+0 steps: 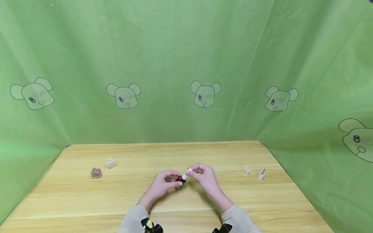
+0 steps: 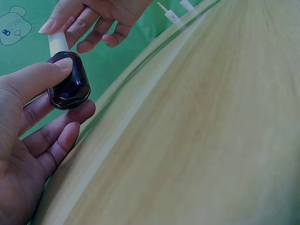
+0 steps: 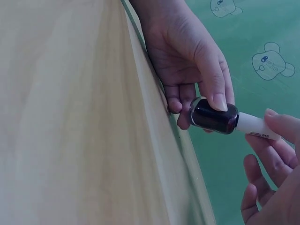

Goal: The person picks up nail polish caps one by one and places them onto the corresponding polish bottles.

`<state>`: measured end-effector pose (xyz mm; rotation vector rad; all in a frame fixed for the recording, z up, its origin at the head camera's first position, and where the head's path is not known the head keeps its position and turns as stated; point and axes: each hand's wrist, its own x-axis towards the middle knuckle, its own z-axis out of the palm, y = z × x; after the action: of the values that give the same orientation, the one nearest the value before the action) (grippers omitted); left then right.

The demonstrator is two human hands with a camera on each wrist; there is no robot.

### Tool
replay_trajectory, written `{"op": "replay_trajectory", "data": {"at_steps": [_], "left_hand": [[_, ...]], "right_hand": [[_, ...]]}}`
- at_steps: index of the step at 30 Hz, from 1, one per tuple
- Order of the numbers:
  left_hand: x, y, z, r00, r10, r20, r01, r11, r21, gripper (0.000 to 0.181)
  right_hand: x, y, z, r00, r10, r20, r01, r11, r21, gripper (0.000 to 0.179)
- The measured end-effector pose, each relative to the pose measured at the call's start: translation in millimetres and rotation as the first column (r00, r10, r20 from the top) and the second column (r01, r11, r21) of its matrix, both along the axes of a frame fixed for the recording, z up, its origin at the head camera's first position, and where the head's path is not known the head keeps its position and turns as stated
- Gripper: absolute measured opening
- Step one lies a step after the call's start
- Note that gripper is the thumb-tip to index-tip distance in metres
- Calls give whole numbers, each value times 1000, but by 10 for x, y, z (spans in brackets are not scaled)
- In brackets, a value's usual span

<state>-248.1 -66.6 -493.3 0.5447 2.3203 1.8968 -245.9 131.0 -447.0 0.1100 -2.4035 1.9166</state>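
Note:
In the head view my left hand pinches a dark red nail polish bottle between thumb and fingers, tilted above the table. The white cap sits on the bottle's neck, and my right hand pinches it by thumb and fingers. Seen from the left wrist, the thumb presses the side of the glass bottle and its white cap points up. The right wrist view shows the cap in line with the bottle, with small print on its side.
At the table's left stand a clear uncapped bottle and a pinkish-brown bottle. Toward the right, two white caps stand brush up, one with a pale brush, the other cap with a brown one. A green curtain surrounds the wooden table.

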Motion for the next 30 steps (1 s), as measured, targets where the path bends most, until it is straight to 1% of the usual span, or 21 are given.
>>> {"op": "replay_trajectory", "data": {"at_steps": [9,13,16,19,23,25,27,30], "left_hand": [[11,-2,9,1000,0,-26,-1,999,-36,33],[15,4,13,1000,-3,-19,2,1000,-31,33],[13,11,11,1000,-9,1,9,1000,-11,34],[3,17,4,1000,-18,22,17,1000,15,34],[-1,18,6,999,-22,31,21,999,30,34],[3,17,15,999,-23,29,22,999,28,34],[11,18,23,999,-26,29,25,999,34,34],[10,22,21,999,-25,28,24,999,32,33]], "right_hand": [[24,-36,-11,998,-69,12,68,998,6,22],[15,-31,-12,998,-56,28,56,998,4,23],[1,-4,-9,999,-10,48,10,1000,9,23],[-14,32,5,996,62,63,-62,998,4,27],[-34,85,6,982,183,49,-182,983,-29,38],[-39,101,-1,972,231,37,-229,973,-42,40],[-35,107,-2,965,259,29,-258,965,-54,39],[-29,101,-7,965,260,25,-258,964,-58,37]]}}
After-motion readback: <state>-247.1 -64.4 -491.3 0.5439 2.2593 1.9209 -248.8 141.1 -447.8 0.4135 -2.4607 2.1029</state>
